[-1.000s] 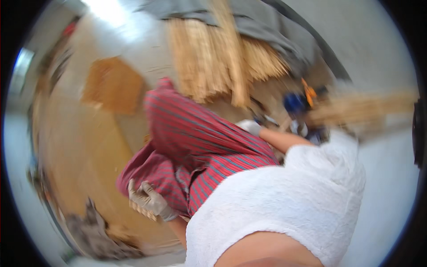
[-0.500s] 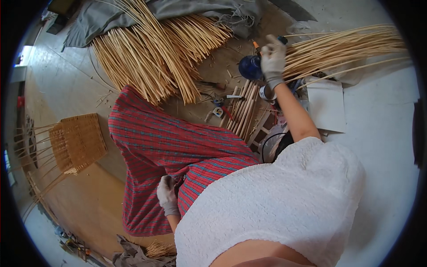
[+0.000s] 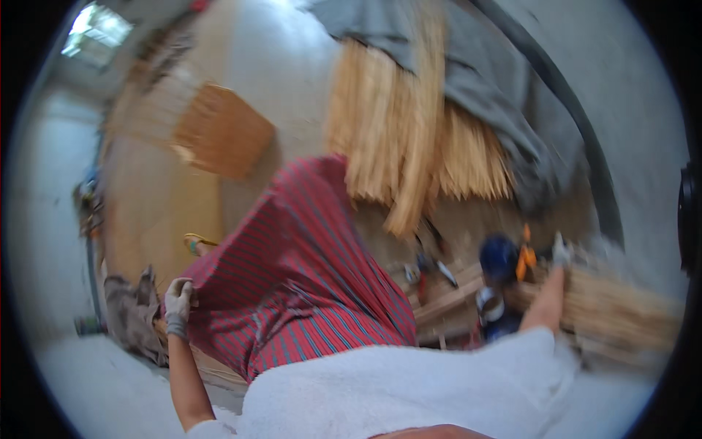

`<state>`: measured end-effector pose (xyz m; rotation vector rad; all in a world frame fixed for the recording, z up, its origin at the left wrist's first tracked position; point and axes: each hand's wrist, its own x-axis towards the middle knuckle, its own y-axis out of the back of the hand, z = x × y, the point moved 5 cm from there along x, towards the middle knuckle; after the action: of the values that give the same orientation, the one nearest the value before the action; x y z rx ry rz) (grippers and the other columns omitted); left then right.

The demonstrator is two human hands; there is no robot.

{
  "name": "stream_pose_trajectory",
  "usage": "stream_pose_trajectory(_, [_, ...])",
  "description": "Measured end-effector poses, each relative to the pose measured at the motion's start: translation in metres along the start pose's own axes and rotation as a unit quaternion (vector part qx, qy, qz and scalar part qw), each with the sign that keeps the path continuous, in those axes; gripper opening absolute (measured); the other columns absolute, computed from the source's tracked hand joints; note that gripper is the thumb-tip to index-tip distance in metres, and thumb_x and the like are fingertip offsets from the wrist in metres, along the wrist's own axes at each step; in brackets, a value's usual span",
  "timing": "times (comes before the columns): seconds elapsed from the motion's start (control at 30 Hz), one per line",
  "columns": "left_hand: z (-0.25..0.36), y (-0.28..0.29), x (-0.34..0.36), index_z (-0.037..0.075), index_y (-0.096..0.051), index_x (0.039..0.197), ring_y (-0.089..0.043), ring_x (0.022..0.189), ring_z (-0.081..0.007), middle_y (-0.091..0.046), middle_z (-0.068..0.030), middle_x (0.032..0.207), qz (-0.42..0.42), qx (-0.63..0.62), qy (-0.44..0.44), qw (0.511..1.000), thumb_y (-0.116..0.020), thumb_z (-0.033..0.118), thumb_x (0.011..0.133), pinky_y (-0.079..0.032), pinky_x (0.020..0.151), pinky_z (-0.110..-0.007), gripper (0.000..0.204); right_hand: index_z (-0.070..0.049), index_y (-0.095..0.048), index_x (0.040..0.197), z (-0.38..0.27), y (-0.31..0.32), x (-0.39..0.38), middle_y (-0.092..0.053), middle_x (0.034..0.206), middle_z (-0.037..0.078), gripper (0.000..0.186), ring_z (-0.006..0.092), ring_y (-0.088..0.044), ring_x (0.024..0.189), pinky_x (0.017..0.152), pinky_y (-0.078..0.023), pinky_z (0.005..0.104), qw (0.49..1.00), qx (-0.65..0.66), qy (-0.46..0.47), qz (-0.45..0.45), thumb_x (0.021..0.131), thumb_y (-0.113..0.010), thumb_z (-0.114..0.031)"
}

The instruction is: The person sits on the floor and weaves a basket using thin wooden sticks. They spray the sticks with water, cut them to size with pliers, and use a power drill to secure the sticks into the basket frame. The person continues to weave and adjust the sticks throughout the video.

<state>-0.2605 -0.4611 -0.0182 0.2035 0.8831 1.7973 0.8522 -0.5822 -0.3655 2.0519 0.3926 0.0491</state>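
Observation:
My left hand (image 3: pixel 178 298), in a whitish glove, is at the left edge of the red striped cloth (image 3: pixel 292 249) over my lap. Its fingers are curled and closed on that edge. At the right, my right hand (image 3: pixel 561 251), also gloved, reaches out beside an orange-handled tool (image 3: pixel 526 256) and a round dark blue container (image 3: pixel 499 257). Motion smears its fingers, so what they hold, if anything, does not show. Just beyond that hand lies a bundle of pale canes (image 3: pixel 621 304), blurred too.
Cut canes (image 3: pixel 380 124) lie on the floor ahead, partly under a grey cloth (image 3: pixel 490 80). Left of them sits a woven brown panel (image 3: pixel 223 132). Small hand tools (image 3: pixel 424 271) lie between my lap and the blue container. Brown cloth (image 3: pixel 131 307) is heaped at the left.
The whole view has turned, so the canes and woven panel appear further right. My left hand has moved outward from my lap to the cloth's edge. My right hand is still near the blue container.

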Motion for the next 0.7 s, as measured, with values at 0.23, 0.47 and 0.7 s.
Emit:
stream_pose_trajectory(0.23, [-0.036, 0.018, 0.015, 0.006, -0.064, 0.103, -0.059, 0.059, -0.0131, -0.066, -0.0049, 0.080, 0.067, 0.016, 0.027, 0.997, -0.060, 0.009, 0.098, -0.050, 0.048, -0.028, 0.007, -0.009, -0.061, 0.119, 0.039, 0.003, -0.023, -0.071, 0.112, 0.012, 0.049, 0.0313, -0.067, 0.103, 0.092, -0.051, 0.0403, 0.983, 0.074, -0.098, 0.137, 0.084, -0.080, -0.037])
stream_pose_trajectory(0.47, [0.031, -0.019, 0.014, 0.006, -0.066, 0.106, -0.066, 0.088, -0.0217, -0.069, -0.0079, 0.093, 0.173, 0.212, -0.224, 0.935, -0.068, 0.014, 0.090, -0.053, 0.083, -0.036, 0.018, -0.007, -0.059, 0.118, 0.000, 0.056, -0.099, -0.070, 0.107, 0.011, 0.042, 0.0305, -0.065, 0.098, 0.092, -0.050, 0.0397, 0.971, 0.126, -0.064, 0.193, 0.087, -0.078, -0.029])
stream_pose_trajectory(0.7, [0.033, -0.112, -0.012, 0.012, -0.074, 0.106, -0.068, 0.102, -0.0354, -0.072, -0.0177, 0.107, -0.166, 0.473, -0.102, 0.859, -0.058, 0.032, 0.094, -0.053, 0.091, -0.046, 0.028, -0.011, -0.059, 0.124, -0.101, 0.141, -0.099, -0.065, 0.124, 0.006, 0.039, 0.0261, -0.060, 0.115, 0.102, -0.044, 0.0369, 0.960, 0.150, 0.104, 0.214, 0.092, -0.073, -0.027])
